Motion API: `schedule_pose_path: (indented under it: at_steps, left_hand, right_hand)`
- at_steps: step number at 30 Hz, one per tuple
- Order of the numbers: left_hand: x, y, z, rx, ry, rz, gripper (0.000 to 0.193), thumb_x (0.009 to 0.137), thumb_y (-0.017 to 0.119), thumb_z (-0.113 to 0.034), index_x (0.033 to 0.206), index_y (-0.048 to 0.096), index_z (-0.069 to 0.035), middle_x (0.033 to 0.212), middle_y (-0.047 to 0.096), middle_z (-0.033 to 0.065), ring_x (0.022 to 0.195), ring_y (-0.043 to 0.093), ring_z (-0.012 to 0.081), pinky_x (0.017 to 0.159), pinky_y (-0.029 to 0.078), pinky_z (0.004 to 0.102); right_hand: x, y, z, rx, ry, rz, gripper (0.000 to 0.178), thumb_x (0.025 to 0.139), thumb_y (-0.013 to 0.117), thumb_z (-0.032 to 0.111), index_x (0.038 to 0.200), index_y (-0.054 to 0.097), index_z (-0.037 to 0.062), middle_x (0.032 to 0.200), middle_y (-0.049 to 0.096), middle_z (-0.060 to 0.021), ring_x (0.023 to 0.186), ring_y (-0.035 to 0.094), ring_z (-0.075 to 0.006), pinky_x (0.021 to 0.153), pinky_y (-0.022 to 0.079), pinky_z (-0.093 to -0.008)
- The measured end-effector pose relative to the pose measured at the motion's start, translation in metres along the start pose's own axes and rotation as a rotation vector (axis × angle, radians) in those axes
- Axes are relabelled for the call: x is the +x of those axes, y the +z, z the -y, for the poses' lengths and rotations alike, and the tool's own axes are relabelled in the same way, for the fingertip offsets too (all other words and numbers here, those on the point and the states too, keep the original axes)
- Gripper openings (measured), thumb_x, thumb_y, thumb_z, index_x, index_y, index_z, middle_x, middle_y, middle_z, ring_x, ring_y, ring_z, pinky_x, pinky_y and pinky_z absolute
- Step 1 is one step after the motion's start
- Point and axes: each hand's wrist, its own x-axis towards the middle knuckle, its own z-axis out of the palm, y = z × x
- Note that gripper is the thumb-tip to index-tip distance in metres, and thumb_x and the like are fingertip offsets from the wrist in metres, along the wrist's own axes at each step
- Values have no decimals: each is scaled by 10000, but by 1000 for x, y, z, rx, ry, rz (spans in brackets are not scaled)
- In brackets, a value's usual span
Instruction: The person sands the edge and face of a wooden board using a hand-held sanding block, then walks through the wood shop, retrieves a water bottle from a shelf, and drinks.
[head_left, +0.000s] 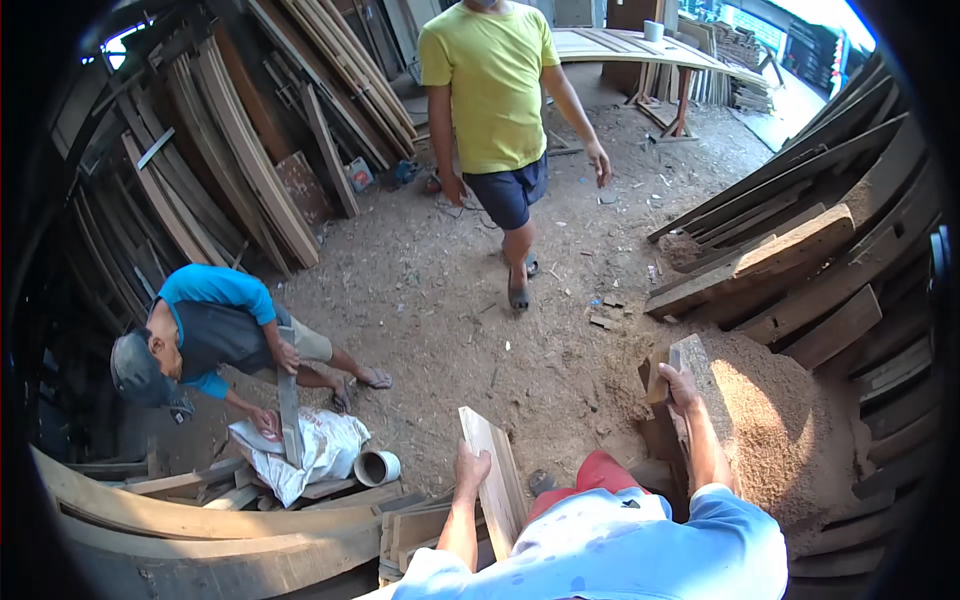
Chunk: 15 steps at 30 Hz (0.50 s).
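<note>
My left hand point(472, 468) grips the left edge of a pale wooden board point(497, 472), which stands tilted beside my red shorts. Out to the right, my right hand point(682, 390) is closed on the edge of a greyish wooden board point(692, 354). Part of this board is hidden behind my hand and forearm. A brown wooden piece point(655, 378) shows just left of the right hand; whether the hand touches it I cannot tell. Below my left forearm lie several stacked wood pieces point(415, 530).
A sawdust heap point(775, 420) lies at right beside leaning planks point(765, 250). At left, a co-worker in a cap point(215, 310) bends with a board over a white sack point(325, 440), near a bucket point(377, 468). A person in yellow point(490, 90) stands ahead; a long table point(635, 47) is behind.
</note>
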Motion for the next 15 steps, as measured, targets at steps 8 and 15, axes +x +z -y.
schedule_pose_path:
  at_steps: [8,15]
  left_hand:
    - [35,16,37,-88,68,-88,448,725,630,-153,1144,622,4,1079,696,235,1063,664,374,930,511,438]
    - [11,-5,-1,4,-18,-8,516,737,638,-211,1195,603,25,1155,657,279,1134,617,413,1004,475,463]
  right_hand:
    - [-1,-132,-105,-620,35,-522,464,803,612,249,1119,556,-87,1007,626,-292,982,611,-434,877,490,-457]
    - [-8,-124,-89,-1123,193,-589,497,832,612,245,1206,546,-76,1219,514,-300,1197,497,-452,972,469,-511]
